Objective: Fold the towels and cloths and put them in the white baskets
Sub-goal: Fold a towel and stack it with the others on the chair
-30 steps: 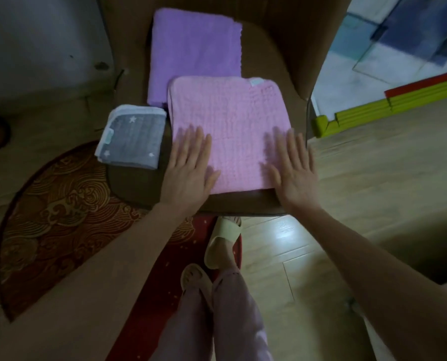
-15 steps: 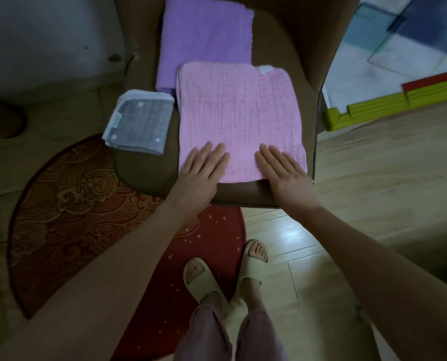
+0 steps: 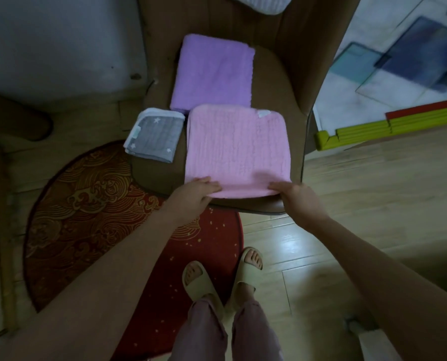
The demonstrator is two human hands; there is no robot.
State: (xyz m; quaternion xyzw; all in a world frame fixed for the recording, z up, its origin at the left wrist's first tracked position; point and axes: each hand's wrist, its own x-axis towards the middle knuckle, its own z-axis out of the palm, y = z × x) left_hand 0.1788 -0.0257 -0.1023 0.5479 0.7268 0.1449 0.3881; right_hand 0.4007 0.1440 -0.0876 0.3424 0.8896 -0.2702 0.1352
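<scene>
Your left hand point(image 3: 191, 196) and right hand point(image 3: 298, 198) slid back; their fingers now pinch the pink towel's point(image 3: 236, 149) near edge, ready to fold.

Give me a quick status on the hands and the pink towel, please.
Left hand and right hand grip pink towel near edge. Towel flat on chair. Nothing in the way.

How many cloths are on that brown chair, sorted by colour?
Pink: 1, the pink cloth, with the left hand and right hand at its near edge.
Purple: 1, the purple towel.
Grey with stars: 1, the grey cloth.
White: 1, a white cloth at the top, only partly in view.
Total: 4.
</scene>
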